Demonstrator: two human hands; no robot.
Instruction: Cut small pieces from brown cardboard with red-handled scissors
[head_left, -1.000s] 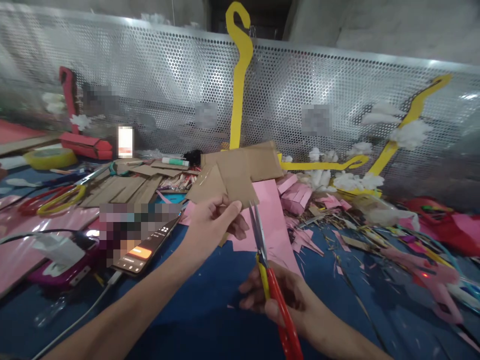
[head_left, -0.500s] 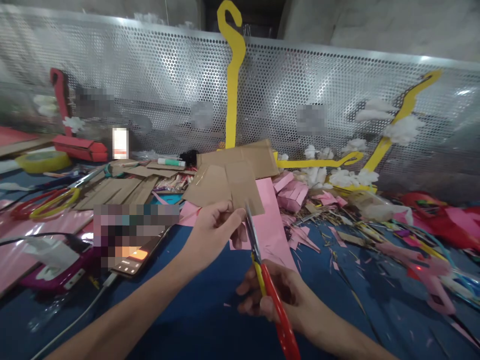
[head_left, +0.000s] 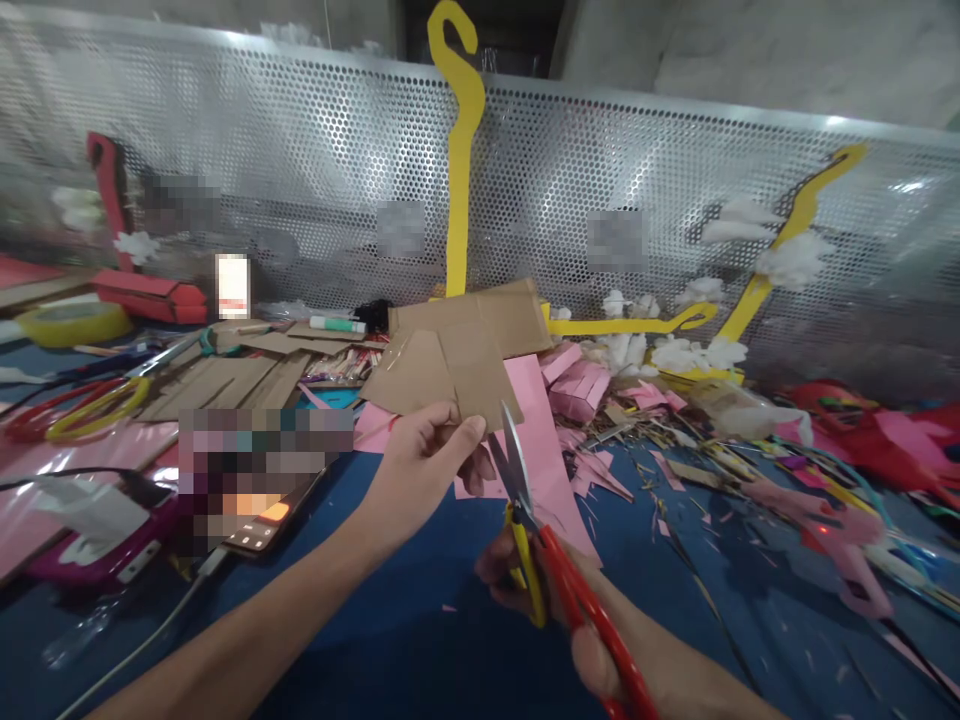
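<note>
Pinching flat cardboard (head_left: 480, 368) are left fingers (head_left: 469, 436), while right fingers (head_left: 591, 655) hold metal-bladed scissors (head_left: 556, 556).

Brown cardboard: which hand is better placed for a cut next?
Right, probably: the right hand holds the scissors, blades parted by the near edge of the brown cardboard. The left hand pinches that edge, so seems suited to steadying.

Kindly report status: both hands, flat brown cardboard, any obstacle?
Left hand pinching flat brown cardboard. Right hand holding red-and-yellow-handled metal scissors, blades open. Possible obstacle: left hand near blades.
</note>
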